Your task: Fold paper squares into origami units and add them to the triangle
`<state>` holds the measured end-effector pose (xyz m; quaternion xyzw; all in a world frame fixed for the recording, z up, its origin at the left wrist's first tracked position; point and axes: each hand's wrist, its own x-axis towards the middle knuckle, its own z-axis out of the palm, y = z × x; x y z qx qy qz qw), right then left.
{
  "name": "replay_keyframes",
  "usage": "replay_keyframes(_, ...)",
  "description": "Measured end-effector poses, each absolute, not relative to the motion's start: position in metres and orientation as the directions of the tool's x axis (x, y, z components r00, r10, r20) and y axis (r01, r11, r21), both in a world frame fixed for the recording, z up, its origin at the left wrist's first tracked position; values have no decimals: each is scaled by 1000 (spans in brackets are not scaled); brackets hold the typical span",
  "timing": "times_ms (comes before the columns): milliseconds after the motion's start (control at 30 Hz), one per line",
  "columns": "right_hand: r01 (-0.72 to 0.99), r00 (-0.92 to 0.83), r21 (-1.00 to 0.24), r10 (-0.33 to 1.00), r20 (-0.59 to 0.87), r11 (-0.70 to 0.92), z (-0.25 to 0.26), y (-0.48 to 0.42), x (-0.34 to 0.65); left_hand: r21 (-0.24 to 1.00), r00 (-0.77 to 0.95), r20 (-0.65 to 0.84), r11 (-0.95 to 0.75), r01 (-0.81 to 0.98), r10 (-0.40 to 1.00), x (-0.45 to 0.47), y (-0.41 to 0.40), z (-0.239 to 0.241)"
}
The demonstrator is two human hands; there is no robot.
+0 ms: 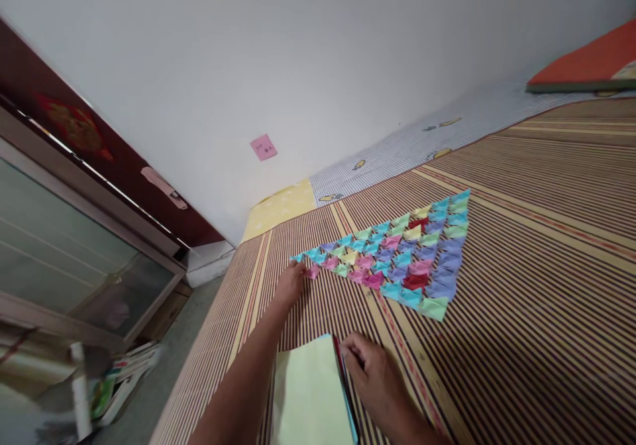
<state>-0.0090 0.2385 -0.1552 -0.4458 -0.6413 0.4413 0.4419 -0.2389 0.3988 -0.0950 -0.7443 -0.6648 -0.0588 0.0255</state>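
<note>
Folded papers [397, 257] form a triangle; flat sheets [313, 392] remain toward the left edge of the mat [521, 312]. Left hand [291, 282] grip looks unclear; right hand [376, 371] curls closed.

Two hands [370, 365], roughly fifty folded papers [402, 259]

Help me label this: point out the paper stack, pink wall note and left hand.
Paper stack [309, 392], head view: green top sheet.
Pink wall note [263, 147], head view: centre.
Left hand [291, 283], head view: its back.
</note>
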Motion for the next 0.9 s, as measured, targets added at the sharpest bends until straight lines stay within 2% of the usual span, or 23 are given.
replay_keyframes(433,208,-196,-949,960,198,238,-157,238,-9,-47,0,89,4,999,996,-255,421,-91)
replay_keyframes(900,244,-204,-940,961,188,236,-154,238,-8,25,69,112,-72,997,991,-248,433,-88)
